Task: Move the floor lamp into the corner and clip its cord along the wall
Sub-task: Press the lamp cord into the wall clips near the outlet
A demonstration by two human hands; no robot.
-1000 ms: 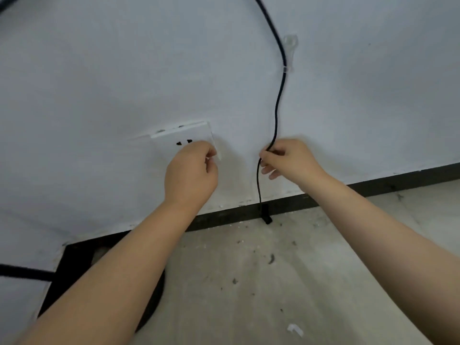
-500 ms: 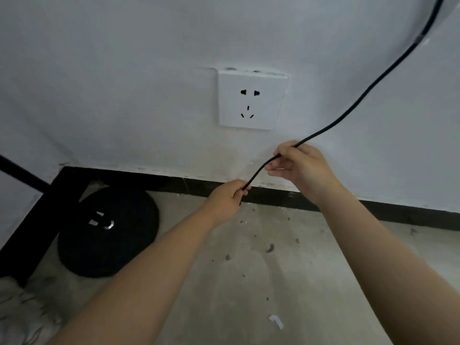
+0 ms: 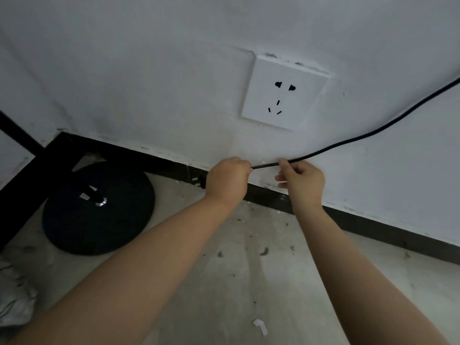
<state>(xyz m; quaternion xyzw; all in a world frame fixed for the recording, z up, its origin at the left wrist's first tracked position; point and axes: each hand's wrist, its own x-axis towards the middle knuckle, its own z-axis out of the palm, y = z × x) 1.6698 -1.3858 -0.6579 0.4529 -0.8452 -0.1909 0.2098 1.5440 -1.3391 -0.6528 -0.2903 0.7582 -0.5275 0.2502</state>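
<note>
A: Start at the fingers of the right hand. What do they have?

B: They pinch the black lamp cord between thumb and forefinger, just below the wall socket. The left hand is curled shut around the same cord a little further along, so a short straight span runs between the 2 hands, close against the white wall above the black skirting board.

A: And how should that cord handle?

B: Probably light and limp. It sags in a long curve up to the right edge of the view, so it looks pliable rather than springy. The sheath seems smooth, so a loose pinch could let it slide; a firm pinch on each side of the spot to be fixed looks like the sensible hold.

A: Where is the lamp itself?

B: Its round black lamp base sits on the concrete floor in the corner, left of the hands. It looks heavy and stable. No clip is clearly visible at the hands, so whether one is being pressed on cannot be told.
</note>
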